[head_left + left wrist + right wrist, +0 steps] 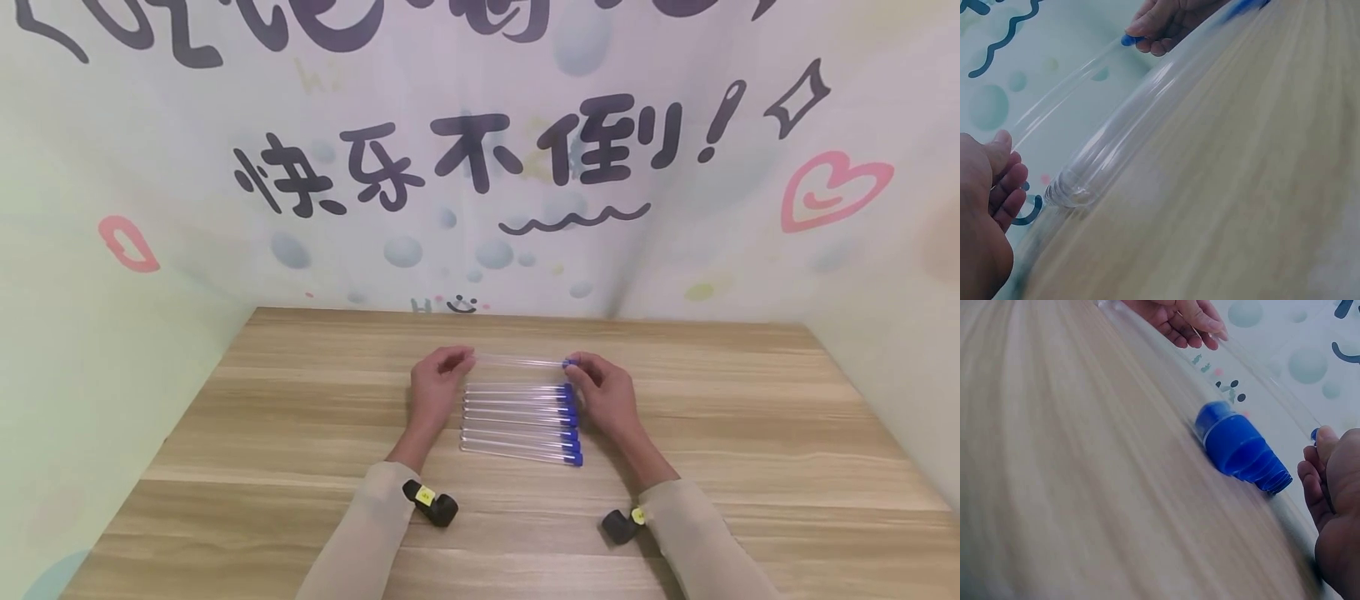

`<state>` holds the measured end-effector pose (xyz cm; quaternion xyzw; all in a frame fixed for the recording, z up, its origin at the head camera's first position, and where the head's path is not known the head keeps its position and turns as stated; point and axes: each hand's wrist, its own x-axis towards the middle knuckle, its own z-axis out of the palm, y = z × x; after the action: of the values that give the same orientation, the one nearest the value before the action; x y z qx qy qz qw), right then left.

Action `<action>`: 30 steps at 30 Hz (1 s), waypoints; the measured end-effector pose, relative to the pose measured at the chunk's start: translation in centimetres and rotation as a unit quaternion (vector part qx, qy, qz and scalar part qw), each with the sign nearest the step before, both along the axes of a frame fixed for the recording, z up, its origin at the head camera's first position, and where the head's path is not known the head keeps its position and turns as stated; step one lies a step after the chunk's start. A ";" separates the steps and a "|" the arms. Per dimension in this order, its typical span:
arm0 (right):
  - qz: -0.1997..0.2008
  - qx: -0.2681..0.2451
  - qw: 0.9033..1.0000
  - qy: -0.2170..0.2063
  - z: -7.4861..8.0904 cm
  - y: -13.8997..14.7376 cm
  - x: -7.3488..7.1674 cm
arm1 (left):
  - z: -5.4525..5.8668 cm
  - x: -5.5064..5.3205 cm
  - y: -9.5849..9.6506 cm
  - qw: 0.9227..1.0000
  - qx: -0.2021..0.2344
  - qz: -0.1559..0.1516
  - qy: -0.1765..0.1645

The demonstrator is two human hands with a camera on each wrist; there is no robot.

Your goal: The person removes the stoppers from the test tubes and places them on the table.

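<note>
Between both hands a clear test tube (517, 361) with a blue cap is held level, behind a row of like tubes. My left hand (437, 385) pinches its clear end between thumb and fingers. At the other end my right hand (606, 392) pinches the blue cap (1314, 434), which the fingers partly cover. Nearer to me, several capped test tubes (517, 421) lie side by side on the table, blue caps (572, 422) to the right. In the left wrist view the held tube (1060, 94) appears raised above the row.
The wooden table (300, 417) reaches back to a white printed cloth (450, 250) with dark lettering, and pale cloth hangs at both sides. Small black cameras (438, 506) are strapped to both wrists.
</note>
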<state>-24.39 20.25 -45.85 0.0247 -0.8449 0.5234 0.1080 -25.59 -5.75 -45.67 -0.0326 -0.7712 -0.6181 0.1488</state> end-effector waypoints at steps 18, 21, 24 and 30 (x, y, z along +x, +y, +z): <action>0.005 0.017 1.000 0.025 -0.1 0.1 -0.2 | -0.4 -0.1 0.2 0.998 -0.048 0.003 0.050; 0.003 0.020 0.999 0.030 -0.2 0.1 -0.3 | -0.5 -0.2 0.2 0.996 -0.059 0.003 0.063; 0.004 0.027 0.999 0.034 -0.4 0.1 -0.4 | -0.6 -0.3 0.2 0.996 -0.064 0.008 0.064; 0.002 0.044 0.998 0.037 -0.5 0.1 -0.7 | -0.6 -0.6 0.4 0.997 -0.061 0.016 0.043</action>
<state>-25.09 20.37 -46.30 0.0507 -0.8624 0.4848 0.1366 -26.23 -5.37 -46.23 -0.0555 -0.8008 -0.5653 0.1898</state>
